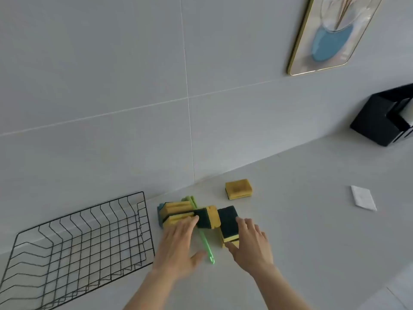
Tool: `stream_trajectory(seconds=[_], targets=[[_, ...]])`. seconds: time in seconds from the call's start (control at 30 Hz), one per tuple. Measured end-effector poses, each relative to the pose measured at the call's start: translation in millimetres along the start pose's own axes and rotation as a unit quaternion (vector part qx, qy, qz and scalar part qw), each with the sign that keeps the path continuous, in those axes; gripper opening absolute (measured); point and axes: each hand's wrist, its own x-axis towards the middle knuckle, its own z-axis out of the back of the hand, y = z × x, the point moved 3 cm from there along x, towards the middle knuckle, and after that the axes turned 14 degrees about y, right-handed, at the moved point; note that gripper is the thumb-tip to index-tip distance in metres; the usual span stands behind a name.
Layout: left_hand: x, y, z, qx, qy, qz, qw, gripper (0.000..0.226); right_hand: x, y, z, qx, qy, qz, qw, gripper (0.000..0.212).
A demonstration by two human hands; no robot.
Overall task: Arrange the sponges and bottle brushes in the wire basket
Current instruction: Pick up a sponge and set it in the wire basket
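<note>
A black wire basket [145, 222] stands on the counter at the left, with nothing in it. To its right lies a pile of yellow-and-green sponges [178, 212] over a green bottle brush [206, 245], whose handle points toward me. My left hand [178, 247] rests flat on the pile, fingers spread over a sponge. My right hand [250, 245] reaches over a dark-green-topped sponge stack [226, 218], thumb at its near end and fingers along its right side. A lone yellow sponge [238, 189] sits farther back.
A tiled wall rises behind the counter. On the counter to the right lies a white folded cloth [363, 198]. A black holder [384, 119] stands at the far right, and a framed picture [330, 34] leans on the wall.
</note>
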Motion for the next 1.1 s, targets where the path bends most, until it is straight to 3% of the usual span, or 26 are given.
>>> stream_trajectory(seconds=[0.27, 0.37, 0.5, 0.73, 0.93, 1.1], targets=[[72.2, -17.8, -11.3, 0.035, -0.003, 0.025, 0.999, 0.120, 33.7, -17.0, -17.2, 0.039, 0.012, -0.010, 0.999, 0.107], [89.2, -17.1, -16.1, 0.042, -0.019, 0.036, 0.998, 0.105, 41.2, -14.7, -23.2, 0.044, 0.016, -0.002, 0.999, 0.106], [96.9, -18.9, -17.8, 0.017, -0.060, 0.032, 0.998, 0.078, 47.5, -20.3, -26.3, 0.084, 0.000, 0.015, 0.996, 0.089], [95.4, -23.0, 3.5, -0.015, -0.051, -0.060, 0.997, 0.071, 55.7, -55.1, -17.1, 0.195, 0.061, 0.057, 0.977, 0.097], [110.3, -46.8, 8.6, 0.026, 0.006, -0.117, 0.993, 0.092, 62.9, -56.7, -14.8, 0.273, 0.096, 0.087, 0.953, 0.107], [123.3, -71.2, -2.1, 0.003, 0.031, -0.130, 0.991, 0.073, 63.1, -58.0, -15.5, 0.333, 0.079, 0.097, 0.935, 0.115]])
